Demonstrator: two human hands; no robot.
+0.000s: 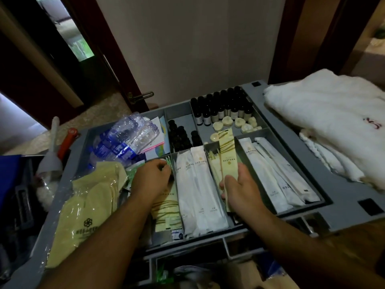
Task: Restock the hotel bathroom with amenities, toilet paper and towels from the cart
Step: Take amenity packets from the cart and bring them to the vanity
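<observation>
Right hand: squeezing a small bunch of cream packets, tipped up over a middle slot of the cart tray.
Left hand: curled on striped packets in the far-left slot; grip hard to tell.
White packets: two on top, between the hands.
Towels: one pile, right side.

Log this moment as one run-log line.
phase: picking amenities from cart tray | left hand: on left-slot packets, grip unclear | right hand: grips cream packets | towels: stacked right
</observation>
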